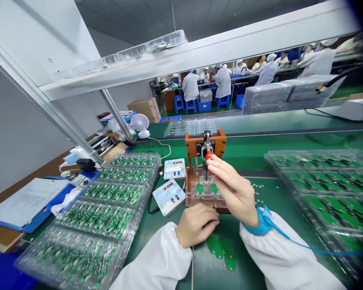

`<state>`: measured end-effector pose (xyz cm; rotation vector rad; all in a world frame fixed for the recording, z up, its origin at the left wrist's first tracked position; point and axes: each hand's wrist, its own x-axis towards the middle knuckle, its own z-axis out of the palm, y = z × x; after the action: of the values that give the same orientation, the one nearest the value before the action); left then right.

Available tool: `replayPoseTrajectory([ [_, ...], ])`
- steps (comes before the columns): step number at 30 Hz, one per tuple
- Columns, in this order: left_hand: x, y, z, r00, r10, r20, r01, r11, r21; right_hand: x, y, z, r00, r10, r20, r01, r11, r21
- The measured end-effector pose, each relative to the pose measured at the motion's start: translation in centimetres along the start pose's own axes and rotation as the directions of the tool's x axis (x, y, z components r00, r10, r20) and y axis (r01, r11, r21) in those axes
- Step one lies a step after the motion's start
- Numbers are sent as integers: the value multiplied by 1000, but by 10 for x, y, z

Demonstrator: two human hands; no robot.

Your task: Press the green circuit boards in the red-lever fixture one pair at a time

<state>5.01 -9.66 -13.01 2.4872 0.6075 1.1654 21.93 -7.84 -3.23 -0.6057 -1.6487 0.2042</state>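
Note:
An orange-brown clamp fixture (220, 144) stands upright at the centre, with green circuit boards (200, 188) under its clear plate. My right hand (234, 187) has its fingers on the red lever handle (209, 158), and a blue wrist strap circles that wrist. My left hand (196, 224) rests at the fixture's front edge with its fingers curled; whatever they may hold is hidden. Just below the left hand, several green leaf-shaped boards (222, 247) lie on the green mat.
Left of the fixture are two white meter boxes (168, 196) and a large clear tray (130, 237) of boards. Another tray (302, 209) of boards is at right. A small fan (140, 123) stands behind. People in white work at far benches.

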Motion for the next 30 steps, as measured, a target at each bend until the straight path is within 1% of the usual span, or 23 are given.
replayPoseTrajectory([
  [2,0,-5,-18,992,-86,-87,89,996,22,-1,1,-2,1000,16,12,-16,999,29],
  [4,3,-20,-42,962,-244,-123,251,967,40,0,1,-3,1000,19,15,-20,999,49],
  [6,8,-45,-68,900,-423,-104,431,899,77,1,0,-3,1000,15,8,-16,998,60],
  [7,12,-60,-81,880,-471,-62,475,868,143,2,0,-2,1000,12,4,-12,998,62],
  [8,16,-76,-92,862,-507,8,491,839,233,3,0,-2,1000,9,-1,-9,998,64],
  [9,20,-91,-102,827,-553,101,498,804,325,3,0,-1,1000,6,-5,-6,998,65],
  [11,27,-117,-114,713,-643,279,476,736,482,3,0,0,1000,4,-7,-3,998,70],
  [12,30,-126,-117,650,-677,346,455,711,536,3,0,0,1000,1,-7,0,997,71],
  [13,33,-133,-118,597,-698,395,432,695,575,3,1,0,1000,-3,-6,4,997,73],
  [14,36,-138,-118,560,-710,428,411,686,601,3,1,0,1000,-7,-5,7,997,73],
  [16,40,-140,-116,513,-727,457,385,670,634,2,1,0,1000,-10,-2,11,997,73],
  [18,45,-135,-114,470,-750,466,369,646,669,2,2,0,1000,-7,-1,7,997,73],
  [19,48,-132,-113,437,-767,471,360,628,690,1,2,0,1000,-6,-1,6,997,74],
  [22,58,-121,-112,317,-817,483,320,571,756,1,2,1,1000,-12,-7,12,997,79],
  [23,61,-118,-112,286,-828,483,306,556,773,1,2,1,1000,-14,-10,15,997,80],
  [24,64,-116,-112,266,-836,480,294,545,785,1,3,2,1000,-14,-11,15,997,80],
  [26,67,-114,-112,255,-842,475,282,535,797,1,3,2,1000,-15,-13,16,997,81],
  [27,67,-114,-113,257,-840,477,286,538,793,1,2,2,1000,-14,-13,15,997,82],
  [30,64,-116,-119,285,-833,474,320,548,773,1,3,2,1000,-14,-7,14,996,85],
])
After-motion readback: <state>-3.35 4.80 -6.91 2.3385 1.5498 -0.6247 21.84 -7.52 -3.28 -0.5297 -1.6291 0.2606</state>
